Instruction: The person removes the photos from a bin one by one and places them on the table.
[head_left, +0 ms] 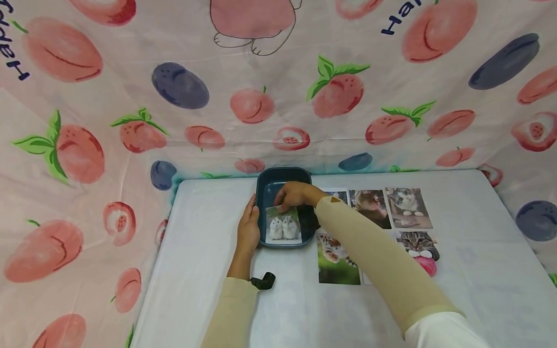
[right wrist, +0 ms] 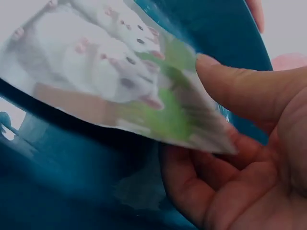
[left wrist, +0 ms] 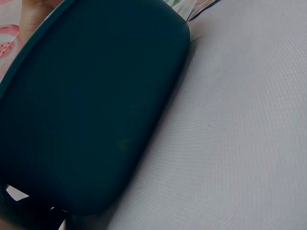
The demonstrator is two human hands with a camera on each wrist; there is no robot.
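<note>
Right grip (head_left: 294, 195), seemingly over white tabletop (head_left: 470, 269)

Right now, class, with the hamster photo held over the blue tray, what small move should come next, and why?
Probably lower and release the hamster photo: the right hand pinches its far edge above the blue tray, which the left hand steadies from the side.

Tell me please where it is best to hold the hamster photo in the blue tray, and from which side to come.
Pinch the hamster photo at its far edge, coming from above and behind, as the right hand does now. That edge is lifted off the blue tray floor; the tray walls probably block the other sides.
</note>
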